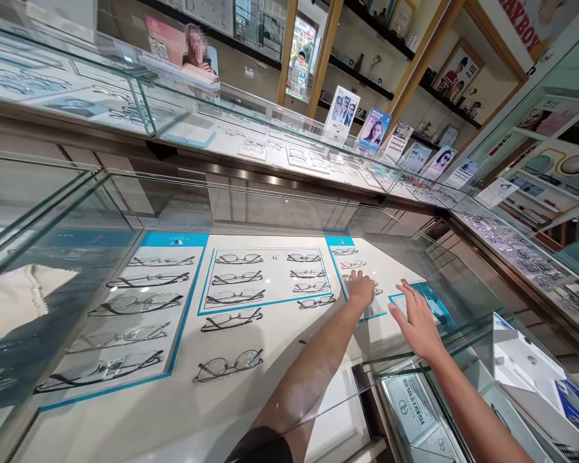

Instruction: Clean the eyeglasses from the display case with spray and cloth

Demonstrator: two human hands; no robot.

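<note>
My left hand reaches down inside the glass display case. Its fingers are curled over a pair of eyeglasses, whose ends show on either side of the hand; the fingertips are partly hidden. Close by to the right, my right hand hovers with fingers stretched and apart, holding nothing. Below its fingers lies a blue-and-white display card. Farther back in the same column as the left hand are thin-framed eyeglasses and a darker pair.
Several eyeglasses lie in rows on the white case floor, some on blue-edged panels. A glass edge crosses the left forearm. White boxes stand at right. Beyond runs another glass counter with upright cards.
</note>
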